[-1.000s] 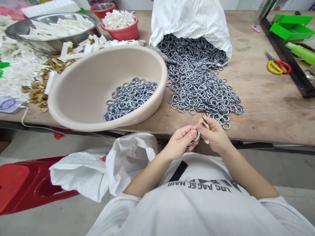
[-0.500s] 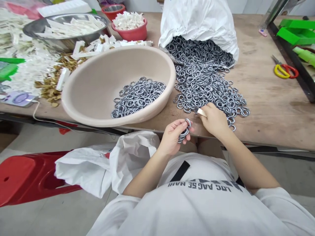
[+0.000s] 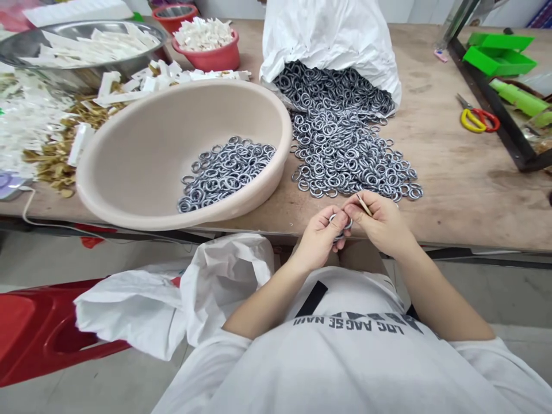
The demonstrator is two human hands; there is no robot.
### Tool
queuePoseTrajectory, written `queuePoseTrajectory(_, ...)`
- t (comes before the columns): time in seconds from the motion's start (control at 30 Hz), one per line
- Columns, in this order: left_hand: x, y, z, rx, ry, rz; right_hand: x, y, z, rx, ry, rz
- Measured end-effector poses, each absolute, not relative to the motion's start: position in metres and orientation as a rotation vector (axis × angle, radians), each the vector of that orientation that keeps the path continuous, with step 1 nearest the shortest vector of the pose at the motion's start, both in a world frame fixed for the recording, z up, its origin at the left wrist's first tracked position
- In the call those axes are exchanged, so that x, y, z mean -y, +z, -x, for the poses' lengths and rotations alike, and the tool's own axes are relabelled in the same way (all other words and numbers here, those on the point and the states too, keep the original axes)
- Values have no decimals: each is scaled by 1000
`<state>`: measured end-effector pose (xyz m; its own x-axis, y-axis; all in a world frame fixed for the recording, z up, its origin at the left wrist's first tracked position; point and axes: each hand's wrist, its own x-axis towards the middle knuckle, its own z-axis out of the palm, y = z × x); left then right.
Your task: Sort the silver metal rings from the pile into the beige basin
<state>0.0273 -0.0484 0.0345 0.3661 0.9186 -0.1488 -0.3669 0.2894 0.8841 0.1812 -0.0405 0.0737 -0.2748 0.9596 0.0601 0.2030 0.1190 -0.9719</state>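
My left hand (image 3: pixel 321 236) is closed on several grey rings (image 3: pixel 344 222) just in front of the table's front edge. My right hand (image 3: pixel 379 221) meets it there, thumb and fingertips at the rings. It grips a small pale-handled tool (image 3: pixel 364 206) with a thin pointed tip; its exact kind is hard to make out. Beyond both hands a heap of the same rings (image 3: pixel 345 149) spreads on the table out of a white sack (image 3: pixel 330 34). To the left, a large beige basin (image 3: pixel 129 144) tilts toward me with more rings lying in its lower part.
Red-and-yellow scissors (image 3: pixel 478 119) lie at the right, near green trays (image 3: pixel 495 60) and a dark metal frame. A steel bowl (image 3: pixel 81 72), a red bowl (image 3: pixel 219 54) and piles of white and tan pieces occupy the left. Below stand a red stool (image 3: pixel 38 328) and a white bag (image 3: pixel 224 276).
My right hand has come away from the ring heap, back and against my left hand. My left hand has shifted slightly right. The view has turned a little to the right.
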Motion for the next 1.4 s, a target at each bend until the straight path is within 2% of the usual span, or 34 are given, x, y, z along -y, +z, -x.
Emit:
queuePoseTrajectory(0.2,53,35,-29,-747,985,-759,49,64,-180,1667,948,1144)
queuePoseTrajectory(0.4,59,35,-34,-700,935,-778,47,49,-183,1495,1134,1119)
queuePoseTrajectory(0.7,58,38,-34,-781,1006,-728,66,52,-191,1954,421,1226)
queuePoseTrajectory(0.87,58,35,-36,-805,997,-719,73,58,-192,2104,194,1293)
queuePoseTrajectory(1.17,59,37,-33,-779,979,-754,70,60,-191,2147,249,1277)
queuePoseTrajectory(1.4,52,31,-20,-740,915,-896,69,62,-193,2129,566,1285)
